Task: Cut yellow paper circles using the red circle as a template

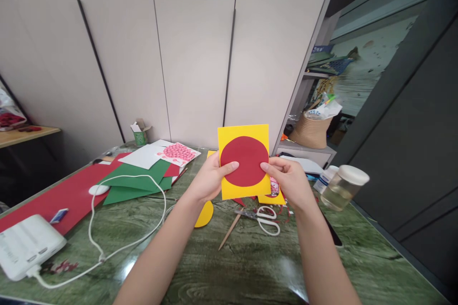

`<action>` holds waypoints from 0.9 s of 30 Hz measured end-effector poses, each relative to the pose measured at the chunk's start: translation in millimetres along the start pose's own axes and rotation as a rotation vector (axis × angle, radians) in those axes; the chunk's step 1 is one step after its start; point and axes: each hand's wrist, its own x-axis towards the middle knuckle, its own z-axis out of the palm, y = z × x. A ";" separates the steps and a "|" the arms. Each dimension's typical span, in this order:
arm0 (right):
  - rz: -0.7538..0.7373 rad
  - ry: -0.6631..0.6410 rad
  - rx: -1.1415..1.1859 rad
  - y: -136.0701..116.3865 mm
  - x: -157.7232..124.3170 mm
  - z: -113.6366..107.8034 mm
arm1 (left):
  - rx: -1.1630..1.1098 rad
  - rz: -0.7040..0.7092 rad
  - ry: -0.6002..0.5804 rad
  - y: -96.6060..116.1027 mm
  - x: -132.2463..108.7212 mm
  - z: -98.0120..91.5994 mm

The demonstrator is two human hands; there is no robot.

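Left hand (208, 179) and right hand (292, 180) fingers (232, 167) are pinching the yellow card (243, 130) at its side edges, supporting seemingly light, bendable stock

Bright yellow on the card (229, 191), with plain deep red on the oval (245, 159) over it. Yellow again on the disc (205, 214). Red on the long sheet (71, 195), dark green on the folded-looking sheets (129, 193) overlapping it, plain white on the nearby paper (141, 156). Pink spots clustered over white on the print (179, 152). White on the power bank (30, 245) and scissor handles (260, 218). Streaky, marbled greens across the table (200, 267). Pale greyish beige on the cupboards (193, 47), with black strips (96, 58). Tan on the basket (312, 129).
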 end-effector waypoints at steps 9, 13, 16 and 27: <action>-0.003 -0.014 0.016 -1.1 -0.4 0.9 | 0.011 -0.005 -0.003 1.0 -1.7 1.3; -0.005 -0.013 0.012 -1.2 -0.8 0.5 | 0.022 0.000 -0.008 1.6 -2.1 1.5; -0.005 -0.015 0.016 -1.0 -1.3 0.6 | 0.029 0.007 -0.009 2.1 -1.8 1.2; -0.007 -0.021 -0.024 -2.4 -2.2 0.7 | 0.031 -0.005 0.002 4.4 -2.1 2.6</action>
